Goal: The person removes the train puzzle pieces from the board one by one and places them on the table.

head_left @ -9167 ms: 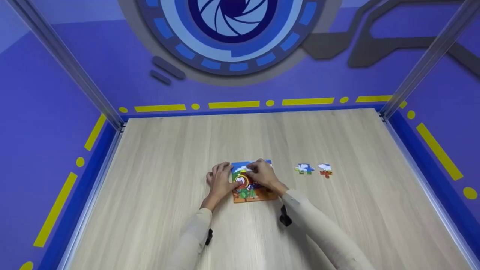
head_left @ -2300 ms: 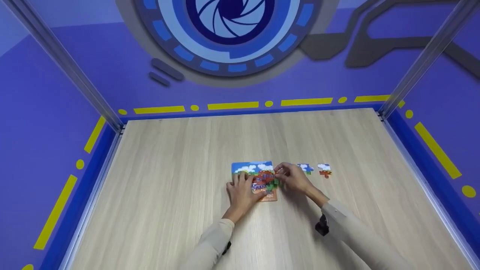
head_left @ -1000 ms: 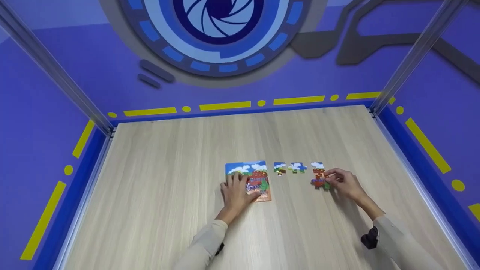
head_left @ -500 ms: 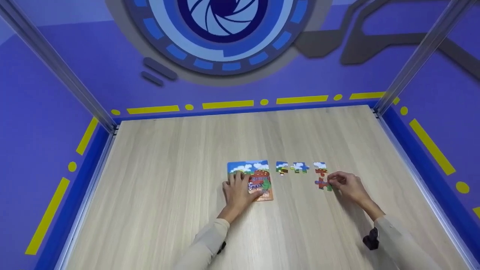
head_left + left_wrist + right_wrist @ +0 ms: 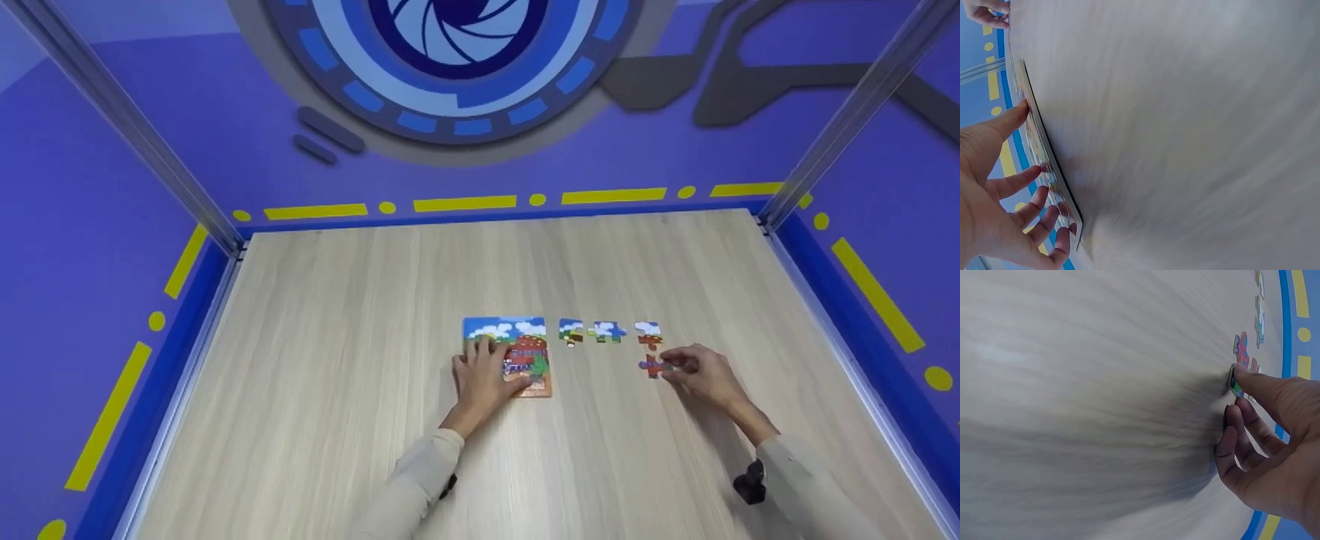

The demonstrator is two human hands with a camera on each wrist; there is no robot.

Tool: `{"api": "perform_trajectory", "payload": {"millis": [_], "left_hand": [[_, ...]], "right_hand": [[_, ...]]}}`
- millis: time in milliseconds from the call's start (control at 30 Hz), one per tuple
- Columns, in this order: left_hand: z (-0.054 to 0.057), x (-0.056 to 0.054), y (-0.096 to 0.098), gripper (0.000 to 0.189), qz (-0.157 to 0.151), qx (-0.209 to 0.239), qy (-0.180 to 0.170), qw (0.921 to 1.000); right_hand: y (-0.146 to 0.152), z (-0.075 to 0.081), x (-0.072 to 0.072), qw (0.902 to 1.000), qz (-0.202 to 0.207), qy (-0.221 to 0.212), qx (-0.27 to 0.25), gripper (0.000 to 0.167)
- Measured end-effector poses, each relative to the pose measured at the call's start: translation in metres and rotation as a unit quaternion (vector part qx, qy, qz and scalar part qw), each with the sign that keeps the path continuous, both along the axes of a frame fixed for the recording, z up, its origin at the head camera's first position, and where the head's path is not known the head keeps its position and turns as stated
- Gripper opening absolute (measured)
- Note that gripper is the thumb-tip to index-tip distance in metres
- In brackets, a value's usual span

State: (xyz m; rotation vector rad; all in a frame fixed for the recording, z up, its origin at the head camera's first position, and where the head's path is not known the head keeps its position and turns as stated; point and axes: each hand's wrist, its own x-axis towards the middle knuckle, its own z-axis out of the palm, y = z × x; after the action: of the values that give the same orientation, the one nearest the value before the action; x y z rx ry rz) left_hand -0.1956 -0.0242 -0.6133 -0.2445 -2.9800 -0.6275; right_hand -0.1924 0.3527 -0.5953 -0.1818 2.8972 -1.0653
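My left hand rests with spread fingers on a small picture puzzle showing clouds and a red shape; the palm covers its left part. In the left wrist view, the thumb and fingertips lie on the thin puzzle board. My right hand is to the right, thumb and forefinger pinching a puzzle piece with green on it, low at the table. Beside that piece lies a red and blue puzzle piece. Just behind it is a cloud-and-red puzzle piece.
Two more loose pieces, a cloud piece and a green-and-blue piece, lie between the board and the right hand. The wooden table is bounded by blue walls at the back and sides.
My right hand has moved from over the puzzle to the right, where red and green pieces have appeared. Another loose piece lies beside the board. My left hand has shifted right across the puzzle.
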Motion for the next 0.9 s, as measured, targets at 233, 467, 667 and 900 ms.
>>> {"api": "perform_trajectory", "payload": {"millis": [233, 467, 667, 900], "left_hand": [[0.000, 0.001, 0.002, 0.068, -0.022, -0.048, 0.020, 0.9984], [0.002, -0.001, -0.002, 0.063, -0.036, -0.028, 0.034, 0.9984], [0.001, 0.000, -0.022, 0.055, -0.021, -0.035, 0.053, 0.9978], [0.008, 0.002, -0.048, 0.049, -0.031, 0.060, 0.013, 0.9976]], "right_hand": [[0.002, 0.003, 0.004, 0.9999, -0.008, -0.002, -0.006, 0.030], [0.002, 0.004, 0.002, 0.9998, 0.000, 0.004, -0.017, 0.028], [0.002, 0.005, 0.004, 0.9991, -0.017, -0.004, -0.038, 0.026], [-0.006, 0.010, 0.002, 0.9986, -0.007, -0.017, -0.049, 0.024]]}}
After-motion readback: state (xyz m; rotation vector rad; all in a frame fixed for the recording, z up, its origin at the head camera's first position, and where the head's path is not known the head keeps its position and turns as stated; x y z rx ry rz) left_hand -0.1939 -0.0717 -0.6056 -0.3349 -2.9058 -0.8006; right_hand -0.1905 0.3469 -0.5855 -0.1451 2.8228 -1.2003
